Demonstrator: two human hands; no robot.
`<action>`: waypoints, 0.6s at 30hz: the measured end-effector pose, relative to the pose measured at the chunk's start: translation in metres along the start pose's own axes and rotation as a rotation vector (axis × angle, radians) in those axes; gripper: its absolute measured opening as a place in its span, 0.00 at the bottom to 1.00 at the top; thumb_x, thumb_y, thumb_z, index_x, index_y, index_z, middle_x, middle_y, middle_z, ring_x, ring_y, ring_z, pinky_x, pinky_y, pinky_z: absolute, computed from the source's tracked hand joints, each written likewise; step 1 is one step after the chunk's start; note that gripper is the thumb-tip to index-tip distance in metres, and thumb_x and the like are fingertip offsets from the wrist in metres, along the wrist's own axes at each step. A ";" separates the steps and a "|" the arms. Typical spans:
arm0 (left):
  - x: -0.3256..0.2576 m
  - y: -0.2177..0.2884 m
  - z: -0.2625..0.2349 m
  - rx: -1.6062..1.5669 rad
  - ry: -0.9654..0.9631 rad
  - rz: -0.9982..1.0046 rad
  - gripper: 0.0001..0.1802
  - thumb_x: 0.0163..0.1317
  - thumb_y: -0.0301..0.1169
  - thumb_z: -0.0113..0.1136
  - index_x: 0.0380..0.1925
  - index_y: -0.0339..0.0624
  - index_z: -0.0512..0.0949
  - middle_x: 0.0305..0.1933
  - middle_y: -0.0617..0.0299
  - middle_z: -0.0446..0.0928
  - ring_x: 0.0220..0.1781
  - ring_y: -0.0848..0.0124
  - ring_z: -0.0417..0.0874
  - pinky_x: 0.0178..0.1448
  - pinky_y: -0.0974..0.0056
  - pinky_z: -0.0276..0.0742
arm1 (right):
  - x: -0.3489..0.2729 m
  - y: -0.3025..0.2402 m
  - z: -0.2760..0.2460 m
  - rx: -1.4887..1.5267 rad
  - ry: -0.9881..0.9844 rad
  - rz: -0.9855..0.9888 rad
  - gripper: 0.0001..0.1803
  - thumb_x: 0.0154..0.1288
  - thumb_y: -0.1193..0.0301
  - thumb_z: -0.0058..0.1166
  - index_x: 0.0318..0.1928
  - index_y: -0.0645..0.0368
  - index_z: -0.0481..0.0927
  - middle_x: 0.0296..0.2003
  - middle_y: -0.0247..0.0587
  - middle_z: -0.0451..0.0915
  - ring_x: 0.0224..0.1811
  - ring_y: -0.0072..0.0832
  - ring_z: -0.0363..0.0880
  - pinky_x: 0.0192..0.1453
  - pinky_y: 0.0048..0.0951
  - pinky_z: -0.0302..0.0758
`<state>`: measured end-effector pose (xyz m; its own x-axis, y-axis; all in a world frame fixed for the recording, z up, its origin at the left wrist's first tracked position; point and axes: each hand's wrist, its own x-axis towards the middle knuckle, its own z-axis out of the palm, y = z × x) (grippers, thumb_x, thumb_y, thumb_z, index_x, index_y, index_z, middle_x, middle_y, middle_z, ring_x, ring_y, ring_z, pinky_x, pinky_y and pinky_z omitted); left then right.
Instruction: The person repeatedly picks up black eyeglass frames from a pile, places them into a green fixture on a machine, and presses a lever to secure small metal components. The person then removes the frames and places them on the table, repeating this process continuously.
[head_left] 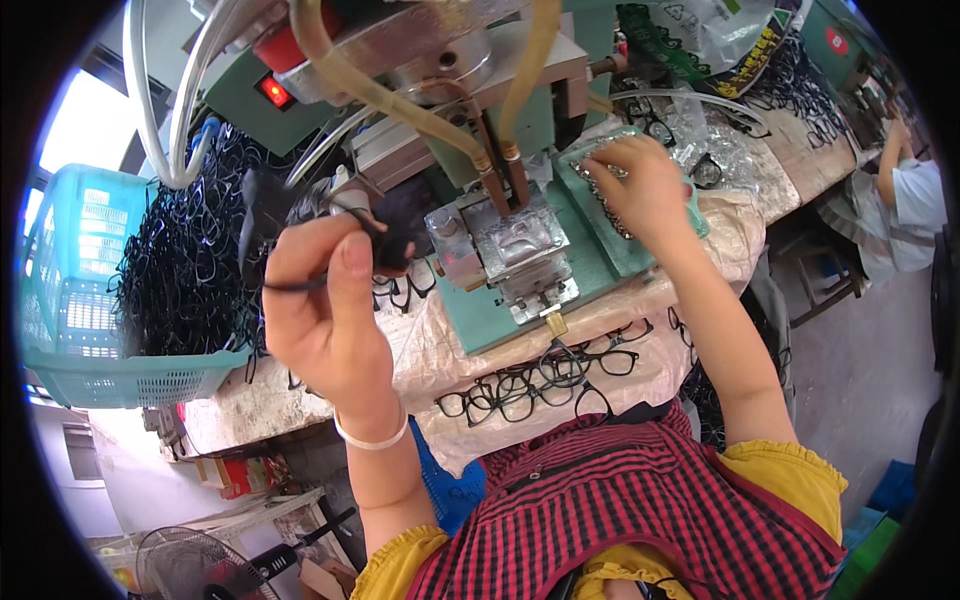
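Observation:
My left hand (335,310) is raised to the left of the green machine and closed round a black eyeglass frame (290,287). Part of that frame is hidden by the fingers and thumb. On the right, my right hand (645,190) reaches into a green tray (632,262), its fingertips bent together at the small shiny metal parts (612,212). What those fingers pinch, if anything, is too small to tell. Between the hands stands the machine's metal clamp block (520,245), with two copper-coloured tips (505,190) just above it.
Several black eyeglass frames (530,385) lie on the paper-covered near edge. A turquoise basket (140,375) at left holds a heap of black frames (190,260). Hoses (400,110) hang over the machine. Plastic bags (715,45) lie behind; another person (905,190) is far right.

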<state>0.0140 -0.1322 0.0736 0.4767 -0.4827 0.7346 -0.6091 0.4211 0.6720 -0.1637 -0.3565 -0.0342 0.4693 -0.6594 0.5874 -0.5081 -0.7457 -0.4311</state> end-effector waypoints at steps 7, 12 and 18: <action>-0.001 -0.006 0.006 -0.088 0.064 0.053 0.04 0.66 0.20 0.60 0.37 0.29 0.77 0.37 0.54 0.80 0.38 0.72 0.78 0.44 0.70 0.75 | -0.047 0.023 -0.002 -0.150 0.035 0.015 0.05 0.54 0.72 0.65 0.33 0.55 0.86 0.35 0.42 0.79 0.45 0.44 0.76 0.52 0.40 0.75; -0.035 0.001 -0.032 0.103 -0.027 0.231 0.08 0.73 0.29 0.52 0.36 0.35 0.70 0.41 0.48 0.74 0.40 0.68 0.78 0.32 0.65 0.86 | -0.051 0.033 -0.006 0.325 0.208 0.244 0.05 0.61 0.75 0.60 0.37 0.59 0.86 0.37 0.38 0.84 0.40 0.33 0.80 0.48 0.32 0.76; -0.047 -0.021 -0.026 -0.128 0.124 -0.137 0.04 0.74 0.26 0.52 0.42 0.36 0.74 0.40 0.53 0.77 0.39 0.70 0.79 0.36 0.66 0.83 | -0.033 0.036 0.014 1.037 0.160 0.651 0.09 0.66 0.77 0.59 0.44 0.65 0.86 0.37 0.33 0.85 0.38 0.19 0.80 0.48 0.20 0.75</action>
<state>0.0207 -0.0985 0.0268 0.6284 -0.4476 0.6362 -0.4514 0.4562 0.7669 -0.1872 -0.3628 -0.0781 0.2124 -0.9715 0.1057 0.2331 -0.0546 -0.9709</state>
